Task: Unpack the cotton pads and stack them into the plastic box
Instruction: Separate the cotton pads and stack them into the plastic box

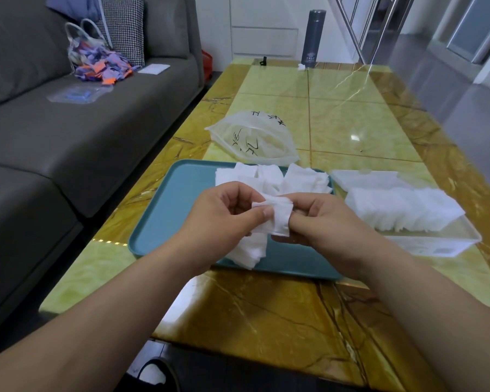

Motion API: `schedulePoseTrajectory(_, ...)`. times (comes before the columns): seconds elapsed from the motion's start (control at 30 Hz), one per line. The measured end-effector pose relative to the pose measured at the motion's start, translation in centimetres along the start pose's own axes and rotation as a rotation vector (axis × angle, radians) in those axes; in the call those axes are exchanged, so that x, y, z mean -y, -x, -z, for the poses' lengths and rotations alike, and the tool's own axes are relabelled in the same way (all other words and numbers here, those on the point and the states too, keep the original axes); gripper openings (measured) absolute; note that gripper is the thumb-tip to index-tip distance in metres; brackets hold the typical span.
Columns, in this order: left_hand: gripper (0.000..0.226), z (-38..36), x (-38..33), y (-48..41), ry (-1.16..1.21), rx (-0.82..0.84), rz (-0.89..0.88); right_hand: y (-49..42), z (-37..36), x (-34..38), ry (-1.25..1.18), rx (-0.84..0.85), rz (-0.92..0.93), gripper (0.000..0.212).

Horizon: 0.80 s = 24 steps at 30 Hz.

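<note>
Hidden: the fingertips of the right hand (323, 222) lie behind the small white square cotton pad (277, 219), so their contact is only partly seen. A white bunch of pads (249, 250) shows under the left hand (224, 219); whether it hangs from that hand or lies on the tray I cannot tell.
Cut off: both forearms leave at the bottom edge.
Hard to make out: the black handwriting on the crumpled translucent plastic bag (255, 137) is unreadable.
Left grip: thumb and fingers clamped on the pad's left edge.
Right grip: curled fingers pinching the pad's right edge.
Held pad: soft, fibrous and slightly creased, above the tray between both hands.
Loose pads (266, 176): a fluffy, disordered heap at the far right of the matte teal round-cornered tray (164, 210).
Clear rectangular plastic box (436, 244): on the table just right of the tray.
Packed pads (402, 207): in a row inside the box, rising above its rim.
Bag's place: on the table beyond the tray.
Table (266, 306): glossy, veined yellow-green and brown stone pattern, showing window reflections.
Room: a grey sofa (68, 137) runs along the left, carrying a houndstooth cushion (122, 26); a grey cylindrical flask (313, 38) stands at the table's far end.
</note>
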<state>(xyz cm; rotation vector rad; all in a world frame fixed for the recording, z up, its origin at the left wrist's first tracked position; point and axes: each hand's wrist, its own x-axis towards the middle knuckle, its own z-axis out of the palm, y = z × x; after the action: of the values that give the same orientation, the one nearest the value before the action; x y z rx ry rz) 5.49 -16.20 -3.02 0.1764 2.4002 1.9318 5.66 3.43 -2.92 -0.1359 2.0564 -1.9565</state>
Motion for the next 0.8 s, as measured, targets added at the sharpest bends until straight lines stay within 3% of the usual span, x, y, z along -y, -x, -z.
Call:
schedulePoseTrajectory(0.47,0.013,-1.6,0.0,-0.2,0.016,0.053,-0.018,1.3,1.7,-0.3,-0.005,-0.032,-0.005,0.024)
schedulePoseTrajectory(0.7,0.033,-2.8,-0.5,-0.9,-0.045,-0.014,-0.005,1.9,2.6,0.7,-0.186,0.012,-0.073,0.039)
schedulePoseTrajectory(0.77,0.020,-3.2,-0.6,-1.1,-0.117,0.015,-0.012,2.1,2.9,0.8,-0.237,0.046,-0.094,0.052)
schedulePoseTrajectory(0.8,0.016,-3.2,-0.6,-1.1,-0.137,0.015,-0.026,2.1,2.9,0.7,-0.178,0.044,-0.080,0.050)
